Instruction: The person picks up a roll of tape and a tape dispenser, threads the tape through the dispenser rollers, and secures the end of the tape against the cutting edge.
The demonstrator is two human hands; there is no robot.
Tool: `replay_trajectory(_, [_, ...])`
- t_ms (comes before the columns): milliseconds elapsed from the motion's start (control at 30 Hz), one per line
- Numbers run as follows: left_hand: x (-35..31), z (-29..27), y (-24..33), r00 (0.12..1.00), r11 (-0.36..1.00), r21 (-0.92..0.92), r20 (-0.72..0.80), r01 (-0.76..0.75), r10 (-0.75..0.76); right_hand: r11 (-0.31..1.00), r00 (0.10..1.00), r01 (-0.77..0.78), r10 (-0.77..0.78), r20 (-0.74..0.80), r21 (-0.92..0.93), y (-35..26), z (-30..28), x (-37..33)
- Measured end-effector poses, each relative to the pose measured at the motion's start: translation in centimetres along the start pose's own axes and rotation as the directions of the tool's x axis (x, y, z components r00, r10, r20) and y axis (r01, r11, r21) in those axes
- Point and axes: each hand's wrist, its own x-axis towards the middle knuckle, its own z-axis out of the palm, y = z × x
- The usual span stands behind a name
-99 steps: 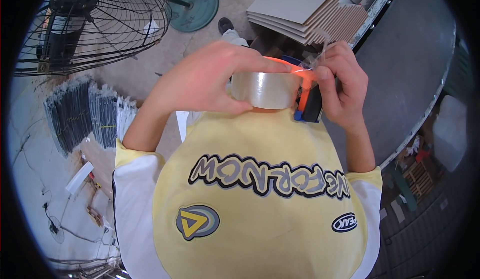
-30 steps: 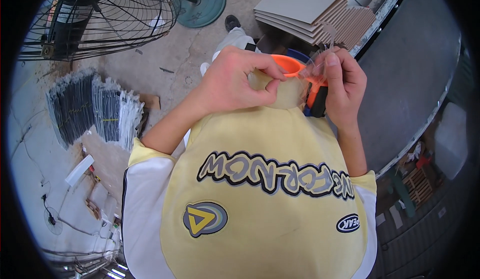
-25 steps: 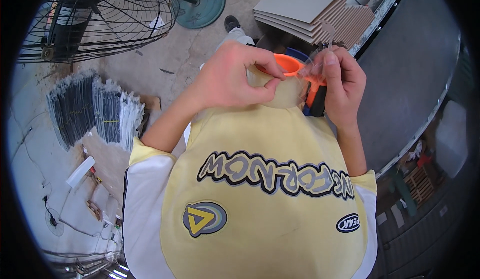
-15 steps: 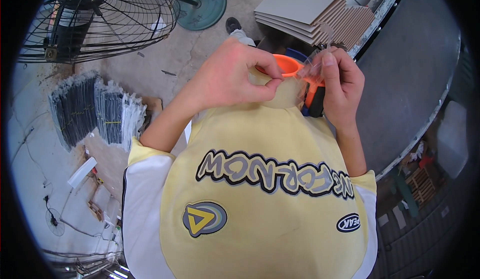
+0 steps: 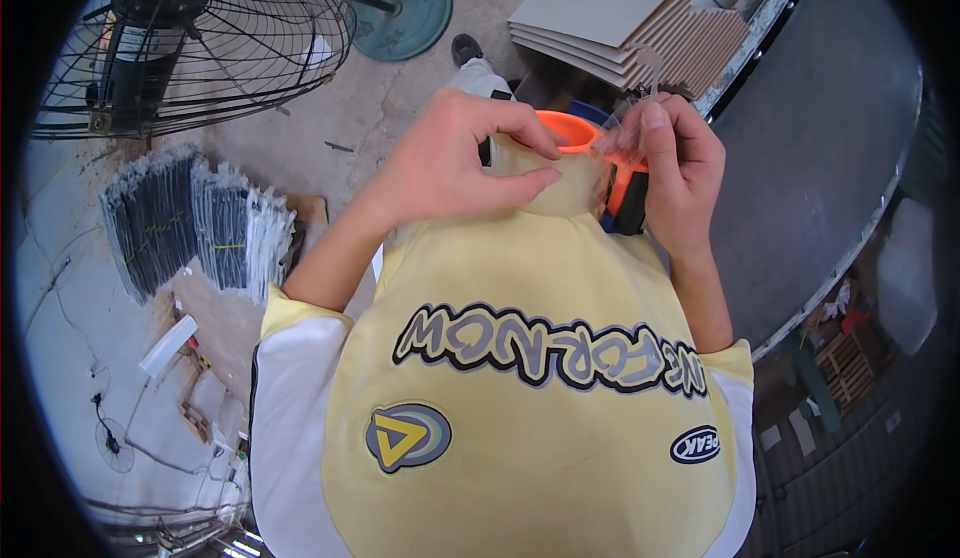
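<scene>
My left hand (image 5: 460,158) hovers at the left of an orange ring (image 5: 568,132), its thumb and index finger parted with nothing visible between them. Against my front, under the ring, sits a pale yellowish, translucent roll-like piece (image 5: 568,186). An orange and black handle (image 5: 630,198) shows to its right; together they look like a tape dispenser, partly hidden by my hands. My right hand (image 5: 685,163) is closed in a pinch on a crumpled strip of clear film (image 5: 628,130), which runs down toward the dispenser. What supports the dispenser is hidden.
A caged fan (image 5: 190,48) and its round green base (image 5: 402,13) stand at the far left. Stacked boards (image 5: 610,23) lie beyond my hands. A dark tabletop (image 5: 820,148) curves along the right. Bundled grey sheets (image 5: 190,223) stand on the left.
My left thumb and index finger have parted from a near pinch. The right hand keeps its pinch on the clear film, almost in the same place.
</scene>
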Motion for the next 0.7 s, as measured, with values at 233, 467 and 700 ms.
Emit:
replay_trajectory(233, [0.4,0.1,1.1,0.992,0.985,0.146,-0.075,-0.087,0.099,1.0,0.999,0.025,-0.025,-0.047,0.0,-0.1,-0.2,0.4])
replay_trajectory(467, [-1.1,1.9,0.3,0.968,0.915,0.375,-0.13,-0.151,0.213,0.982,0.981,-0.029,-0.008,-0.192,-0.184,2.1,0.2,-0.2])
replay_trajectory(700, [-1.7,2.1,-0.7,0.954,0.926,0.338,-0.183,-0.166,0.237,0.995,0.995,-0.047,0.039,-0.09,-0.086,2.6,1.1,-0.5])
